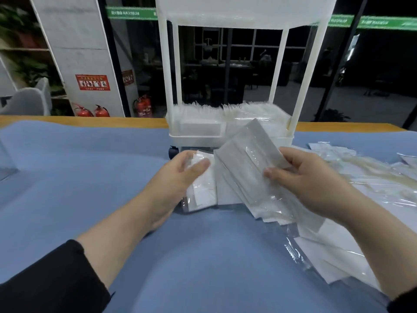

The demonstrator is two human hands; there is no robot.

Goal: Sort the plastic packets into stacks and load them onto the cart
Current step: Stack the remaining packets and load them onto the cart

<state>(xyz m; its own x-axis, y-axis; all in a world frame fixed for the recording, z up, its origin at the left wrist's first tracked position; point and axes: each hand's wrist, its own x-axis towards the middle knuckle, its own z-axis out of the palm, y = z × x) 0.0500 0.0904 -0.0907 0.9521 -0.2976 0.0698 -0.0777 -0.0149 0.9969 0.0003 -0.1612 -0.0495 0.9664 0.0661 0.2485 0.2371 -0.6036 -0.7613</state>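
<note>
A small white cart (pixel 230 138) stands on the blue cloth at the table's middle back, its lower tray filled with upright plastic packets (pixel 225 111). In front of it my right hand (pixel 316 179) grips a tilted stack of clear packets (pixel 248 163) with white inserts, lifted off the cloth. My left hand (pixel 180 175) holds another packet (pixel 203 190) lying flat on the cloth just left of that stack, thumb on top. Loose packets (pixel 352 177) spread over the table to the right, and several more lie at the lower right (pixel 334 254).
The blue cloth (pixel 90 177) covers the table, with a wooden edge (pixel 90 120) at the back. Red fire extinguishers (pixel 101 111) stand on the floor beyond. A grey chair (pixel 29 102) is at the far left.
</note>
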